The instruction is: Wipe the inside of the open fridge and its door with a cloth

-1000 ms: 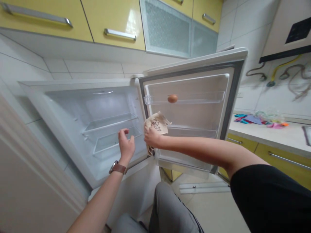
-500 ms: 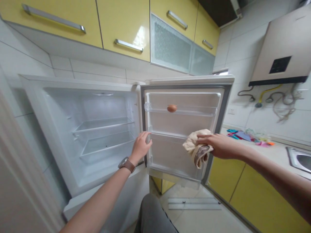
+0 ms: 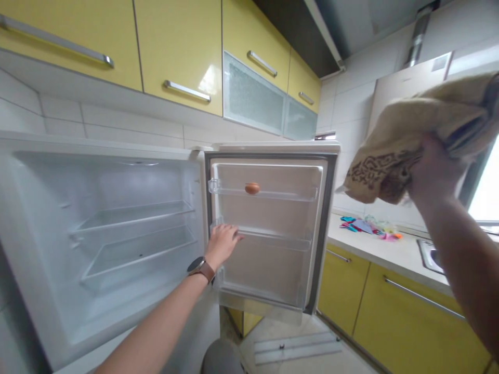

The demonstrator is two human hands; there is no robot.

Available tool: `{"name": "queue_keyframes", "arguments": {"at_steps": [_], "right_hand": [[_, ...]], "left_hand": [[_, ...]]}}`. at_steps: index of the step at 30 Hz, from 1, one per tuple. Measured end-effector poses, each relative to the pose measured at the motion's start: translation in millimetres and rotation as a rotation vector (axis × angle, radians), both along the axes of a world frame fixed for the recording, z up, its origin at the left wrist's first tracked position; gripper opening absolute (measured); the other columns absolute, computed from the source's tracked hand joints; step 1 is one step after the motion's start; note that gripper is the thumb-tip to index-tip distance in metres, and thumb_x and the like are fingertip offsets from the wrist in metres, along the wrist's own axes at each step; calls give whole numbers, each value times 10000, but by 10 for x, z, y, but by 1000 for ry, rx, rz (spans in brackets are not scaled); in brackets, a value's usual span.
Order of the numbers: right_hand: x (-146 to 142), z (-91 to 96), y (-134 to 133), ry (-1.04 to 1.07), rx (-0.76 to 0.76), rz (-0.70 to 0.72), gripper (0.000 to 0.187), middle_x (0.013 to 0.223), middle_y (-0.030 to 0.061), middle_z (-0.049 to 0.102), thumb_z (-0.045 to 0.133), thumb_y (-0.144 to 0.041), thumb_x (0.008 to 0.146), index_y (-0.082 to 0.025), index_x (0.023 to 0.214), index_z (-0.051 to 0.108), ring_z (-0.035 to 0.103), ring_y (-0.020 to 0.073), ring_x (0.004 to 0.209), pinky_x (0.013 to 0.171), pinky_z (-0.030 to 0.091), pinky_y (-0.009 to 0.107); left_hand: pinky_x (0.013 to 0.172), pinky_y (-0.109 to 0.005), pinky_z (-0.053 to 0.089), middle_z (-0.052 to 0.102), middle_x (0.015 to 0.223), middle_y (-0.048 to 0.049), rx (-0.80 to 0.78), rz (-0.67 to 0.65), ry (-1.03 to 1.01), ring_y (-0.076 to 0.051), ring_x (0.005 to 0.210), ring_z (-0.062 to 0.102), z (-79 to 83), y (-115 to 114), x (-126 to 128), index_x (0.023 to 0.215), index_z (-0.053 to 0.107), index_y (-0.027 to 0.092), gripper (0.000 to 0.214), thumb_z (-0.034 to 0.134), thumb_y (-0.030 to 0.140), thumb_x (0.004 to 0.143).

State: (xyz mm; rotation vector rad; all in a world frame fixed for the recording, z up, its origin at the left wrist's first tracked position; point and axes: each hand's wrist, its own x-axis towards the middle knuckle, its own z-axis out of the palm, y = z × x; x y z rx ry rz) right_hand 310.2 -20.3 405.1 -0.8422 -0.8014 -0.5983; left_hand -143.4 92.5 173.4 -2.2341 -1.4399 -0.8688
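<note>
A small white fridge (image 3: 35, 218) stands open with bare glass shelves (image 3: 132, 213) inside. Its door (image 3: 327, 208) swings to the right and carries one brown egg (image 3: 252, 188) in the top rack. My left hand (image 3: 222, 243), a brown-strapped watch on the wrist, rests with fingers curled over the left end of the door's middle rack (image 3: 273, 239). My right hand (image 3: 434, 169) is raised at the upper right, closed on a beige patterned cloth (image 3: 401, 140) that hangs bunched above it.
Yellow wall cupboards (image 3: 175, 47) run above the fridge. To the right, a white counter (image 3: 390, 254) over yellow drawers (image 3: 409, 317) holds colourful small items (image 3: 368, 227) and a sink (image 3: 431, 257). A white strip (image 3: 296, 345) lies on the floor below the door.
My right hand has lifted the cloth from in front of the door's lower rack up and to the right. My left hand slid slightly along the middle rack. The view turned right.
</note>
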Motion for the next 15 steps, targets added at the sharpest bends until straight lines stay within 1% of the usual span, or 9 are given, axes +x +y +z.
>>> {"name": "queue_keyframes", "arguments": {"at_steps": [1,2,4,6,8,9,11,13,15], "right_hand": [[-134,4,61,-18,-9,8,662,1422,182,620,642,-435,889,-80,1445,582,607,257,1309,1114,451,377],[-286,-25,130,-67,-66,-6,629,1398,209,628,612,-416,909,-51,1420,593,603,265,1311,1126,441,385],[-594,-162,290,-291,-291,-12,577,1354,241,645,534,-344,948,-28,1429,568,640,275,1236,1062,481,389],[-830,-340,451,-508,-543,24,545,1318,219,671,495,-261,930,-84,1442,561,675,269,1119,949,516,371],[-939,-469,577,-669,-677,-5,514,1332,169,672,481,-244,922,-168,1421,583,660,273,1126,921,501,359],[-946,-497,619,-721,-709,-29,498,1328,144,676,478,-249,923,-197,1405,594,650,277,1139,918,492,356],[-897,-474,664,-770,-730,-75,476,1291,109,693,483,-267,916,-224,1372,613,643,283,1131,901,480,348],[-829,-373,677,-812,-749,-109,467,1229,95,715,494,-289,904,-231,1346,634,651,285,1076,856,475,342],[-807,-242,686,-863,-772,-166,464,1179,103,726,506,-310,897,-227,1328,655,656,288,1029,823,466,341]], "left_hand": [[1032,-478,417,748,1042,-87,-3,10,15,-299,1097,636,7,-2,-4,952,691,254,174,607,404,980],[1021,-470,418,748,1038,-87,-6,19,27,-298,1092,638,13,-5,-8,944,689,252,179,607,406,981],[1002,-456,419,748,1024,-86,-10,28,40,-295,1081,643,27,-14,-11,930,686,244,187,612,408,981],[985,-448,419,751,1007,-84,-15,25,33,-293,1065,648,38,-24,-10,914,684,237,196,623,412,976],[968,-445,421,752,994,-83,-18,16,23,-293,1047,650,39,-27,-3,907,685,235,204,636,422,969],[963,-446,421,752,989,-83,-16,13,19,-294,1043,650,36,-23,3,908,686,234,205,640,425,967],[964,-449,418,749,981,-85,-2,14,15,-296,1043,648,22,-6,18,913,690,234,204,645,426,964],[978,-456,413,746,981,-89,15,19,6,-298,1054,646,4,19,35,917,694,234,205,650,429,962],[990,-465,407,747,982,-90,22,17,-7,-301,1057,644,-13,43,52,914,694,234,209,653,434,960]]}}
